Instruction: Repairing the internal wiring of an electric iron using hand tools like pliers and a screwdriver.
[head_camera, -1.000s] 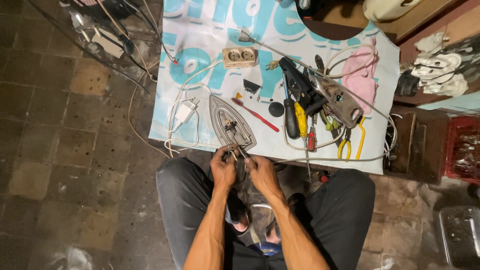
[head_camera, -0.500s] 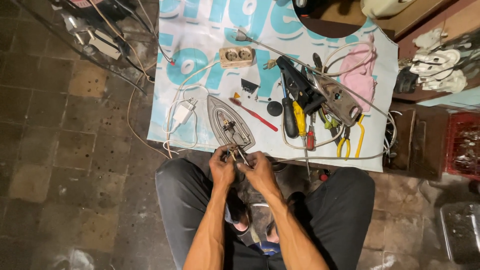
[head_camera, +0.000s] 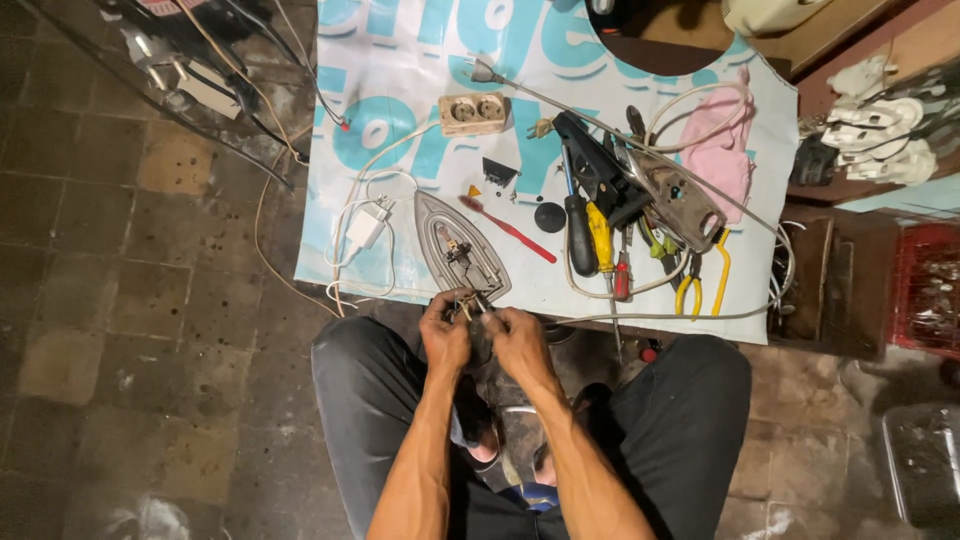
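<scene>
- The left hand (head_camera: 445, 335) and right hand (head_camera: 515, 335) meet over the person's lap, knuckles almost touching, both equally near the work.
- Both sets of fingers are pinched closed on thin wires (head_camera: 468, 308) between them; what else, if anything, they grip is too small to tell.
- The wires lead up and away to the rear end of the iron base (head_camera: 462, 258), just beyond the fingertips.
- The base lies flat at the near edge of the mat (head_camera: 400, 100), long axis running away from the hands, tilted slightly left, pointed tip far.
- A white charger (head_camera: 365, 227) sits left of it, a red toothbrush (head_camera: 508, 228) right.
- Farther right lie screwdrivers (head_camera: 592, 235) and yellow pliers (head_camera: 703, 280); a socket block (head_camera: 473, 113) is farthest.
</scene>
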